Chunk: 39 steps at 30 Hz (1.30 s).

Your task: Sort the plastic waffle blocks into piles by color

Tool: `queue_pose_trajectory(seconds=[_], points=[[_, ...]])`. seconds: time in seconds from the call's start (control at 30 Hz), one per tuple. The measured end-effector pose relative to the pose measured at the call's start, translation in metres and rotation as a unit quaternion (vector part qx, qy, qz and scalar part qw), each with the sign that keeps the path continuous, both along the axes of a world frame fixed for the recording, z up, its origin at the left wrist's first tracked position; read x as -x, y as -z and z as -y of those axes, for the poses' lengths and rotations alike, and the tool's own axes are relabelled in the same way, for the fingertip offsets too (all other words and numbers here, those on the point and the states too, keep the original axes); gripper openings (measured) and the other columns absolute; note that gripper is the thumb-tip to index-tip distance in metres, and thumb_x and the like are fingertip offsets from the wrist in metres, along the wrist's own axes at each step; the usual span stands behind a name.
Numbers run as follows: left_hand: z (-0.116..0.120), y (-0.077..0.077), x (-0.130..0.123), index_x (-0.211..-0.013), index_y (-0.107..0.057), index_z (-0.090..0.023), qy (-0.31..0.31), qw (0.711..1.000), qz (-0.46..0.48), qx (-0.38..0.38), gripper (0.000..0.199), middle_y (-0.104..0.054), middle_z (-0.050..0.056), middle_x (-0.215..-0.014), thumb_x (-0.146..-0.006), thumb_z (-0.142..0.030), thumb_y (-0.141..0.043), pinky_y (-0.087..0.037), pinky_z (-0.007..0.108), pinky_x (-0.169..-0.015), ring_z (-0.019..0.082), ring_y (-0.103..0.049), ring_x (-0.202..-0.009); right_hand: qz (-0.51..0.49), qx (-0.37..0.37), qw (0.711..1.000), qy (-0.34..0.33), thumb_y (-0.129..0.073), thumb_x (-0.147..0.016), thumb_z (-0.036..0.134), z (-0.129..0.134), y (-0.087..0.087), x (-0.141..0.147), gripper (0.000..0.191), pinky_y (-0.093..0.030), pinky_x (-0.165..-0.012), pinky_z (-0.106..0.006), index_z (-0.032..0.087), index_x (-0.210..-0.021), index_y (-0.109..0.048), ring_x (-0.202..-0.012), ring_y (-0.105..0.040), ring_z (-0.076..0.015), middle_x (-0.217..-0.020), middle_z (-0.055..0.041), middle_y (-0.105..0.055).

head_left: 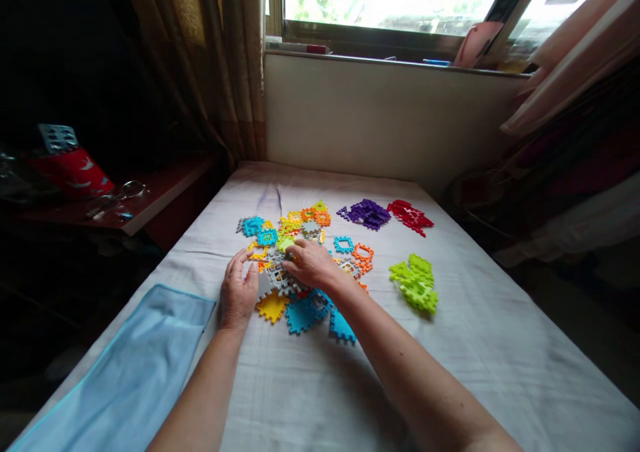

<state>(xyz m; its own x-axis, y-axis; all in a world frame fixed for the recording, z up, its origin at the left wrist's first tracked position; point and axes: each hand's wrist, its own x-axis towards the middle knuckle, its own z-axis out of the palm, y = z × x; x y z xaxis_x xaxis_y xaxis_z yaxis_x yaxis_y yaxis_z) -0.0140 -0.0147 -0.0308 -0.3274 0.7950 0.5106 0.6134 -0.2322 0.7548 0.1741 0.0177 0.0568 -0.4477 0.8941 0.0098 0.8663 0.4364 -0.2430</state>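
Mixed interlocking plastic tiles with notched edges lie in a heap in the middle of the bed-like surface. My right hand (311, 263) reaches into the heap, its fingers bent together over grey tiles (278, 277); what is between the fingertips is hidden. Just beyond those fingertips is a lime green tile (286, 243). At the heap's left edge rests my left hand (239, 291), thumb and fingers apart, holding nothing visible. Near it lie a yellow tile (272, 307) and a blue tile (300, 316). Orange tiles (363, 255) spread to the right of my right hand.
Separate piles of purple tiles (370, 214), red tiles (410, 217) and lime green tiles (416, 284) lie to the right on the white sheet (480, 345). A blue cloth (145, 359) covers the left front. Eyeglasses (133, 189) and a red container (75, 174) stand on a side table.
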Motion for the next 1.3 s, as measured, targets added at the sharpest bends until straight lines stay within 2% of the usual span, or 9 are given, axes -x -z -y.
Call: queue_pose_trajectory(seconds=[0.1, 0.2, 0.3, 0.4, 0.53, 0.73, 0.9, 1.07, 1.3], points=[[0.001, -0.004, -0.002, -0.108, -0.065, -0.019, 0.004, 1.000, -0.018, -0.007, 0.029, -0.067, 0.011, -0.119, -0.089, -0.035, -0.050, -0.049, 0.040, -0.104, 0.022, -0.062, -0.115, -0.008, 0.002, 1.000, -0.011, -0.050, -0.095, 0.049, 0.019, -0.004, -0.014, 0.037, -0.046, -0.092, -0.034, 0.025, -0.114, -0.069, -0.109, -0.061, -0.0228, -0.116, -0.0082, -0.068], [0.002, -0.007, -0.004, -0.104, -0.066, -0.019, 0.006, 1.000, -0.029, -0.009, 0.028, -0.068, 0.011, -0.118, -0.088, -0.035, -0.050, -0.050, 0.039, -0.103, 0.022, -0.063, -0.114, -0.027, 0.001, 0.999, -0.021, -0.048, -0.097, 0.048, 0.024, -0.007, -0.023, 0.035, -0.045, -0.091, -0.032, 0.026, -0.108, -0.072, -0.106, -0.063, -0.0209, -0.113, -0.0058, -0.071], [0.003, -0.008, -0.004, -0.101, -0.066, -0.020, 0.016, 0.999, -0.032, -0.005, 0.027, -0.069, 0.010, -0.117, -0.087, -0.034, -0.049, -0.050, 0.039, -0.103, 0.022, -0.063, -0.114, -0.037, -0.018, 0.999, 0.007, -0.047, -0.098, 0.039, 0.012, -0.007, -0.026, 0.031, -0.045, -0.091, -0.030, 0.025, -0.104, -0.074, -0.104, -0.064, -0.0191, -0.112, -0.0051, -0.072], [0.003, -0.008, -0.004, -0.100, -0.067, -0.020, 0.020, 0.999, -0.030, -0.007, 0.026, -0.070, 0.010, -0.115, -0.087, -0.034, -0.049, -0.050, 0.039, -0.103, 0.022, -0.064, -0.114, -0.011, -0.022, 0.999, 0.042, -0.054, -0.093, 0.032, -0.009, -0.004, -0.021, 0.028, -0.045, -0.092, -0.030, 0.024, -0.114, -0.071, -0.108, -0.064, -0.0207, -0.119, -0.0067, -0.070], [0.003, -0.009, -0.004, -0.099, -0.067, -0.021, 0.016, 0.999, -0.032, 0.006, 0.025, -0.070, 0.009, -0.116, -0.086, -0.033, -0.050, -0.049, 0.038, -0.103, 0.022, -0.064, -0.114, 0.023, -0.004, 0.996, 0.088, -0.059, -0.089, 0.044, -0.026, 0.002, -0.009, 0.039, -0.047, -0.089, -0.034, 0.024, -0.120, -0.067, -0.109, -0.064, -0.0253, -0.119, -0.0098, -0.070], [0.003, -0.009, -0.004, -0.100, -0.068, -0.021, 0.015, 0.999, -0.030, 0.011, 0.026, -0.070, 0.008, -0.117, -0.085, -0.034, -0.050, -0.050, 0.036, -0.102, 0.021, -0.064, -0.114, 0.007, -0.006, 0.993, 0.119, -0.063, -0.086, 0.042, -0.027, 0.009, 0.000, 0.040, -0.048, -0.088, -0.031, 0.028, -0.123, -0.065, -0.108, -0.062, -0.0235, -0.119, -0.0075, -0.068], [0.003, -0.009, -0.004, -0.100, -0.068, -0.022, 0.016, 0.999, -0.029, 0.012, 0.027, -0.070, 0.008, -0.116, -0.085, -0.036, -0.050, -0.050, 0.037, -0.102, 0.021, -0.065, -0.112, -0.048, -0.033, 0.992, 0.115, -0.060, -0.089, 0.041, -0.023, 0.010, -0.007, 0.039, -0.047, -0.093, -0.031, 0.026, -0.124, -0.065, -0.109, -0.062, -0.0221, -0.123, -0.0086, -0.066], [0.001, -0.007, -0.001, -0.101, -0.068, -0.022, 0.013, 0.999, -0.022, 0.031, 0.029, -0.069, 0.007, -0.119, -0.084, -0.038, -0.050, -0.049, 0.038, -0.103, 0.022, -0.064, -0.113, -0.062, -0.093, 0.982, 0.155, -0.057, -0.090, 0.043, -0.004, 0.000, -0.053, 0.039, -0.046, -0.094, -0.033, 0.024, -0.123, -0.065, -0.110, -0.062, -0.0232, -0.121, -0.0085, -0.068], [-0.001, -0.007, 0.001, -0.099, -0.069, -0.023, 0.020, 0.999, -0.014, 0.030, 0.031, -0.070, 0.008, -0.117, -0.083, -0.041, -0.051, -0.048, 0.040, -0.104, 0.023, -0.065, -0.111, 0.043, -0.103, 0.941, 0.319, -0.055, -0.090, 0.045, 0.048, -0.004, -0.175, 0.040, -0.047, -0.090, -0.036, 0.022, -0.119, -0.068, -0.106, -0.065, -0.0265, -0.117, -0.0106, -0.071]])
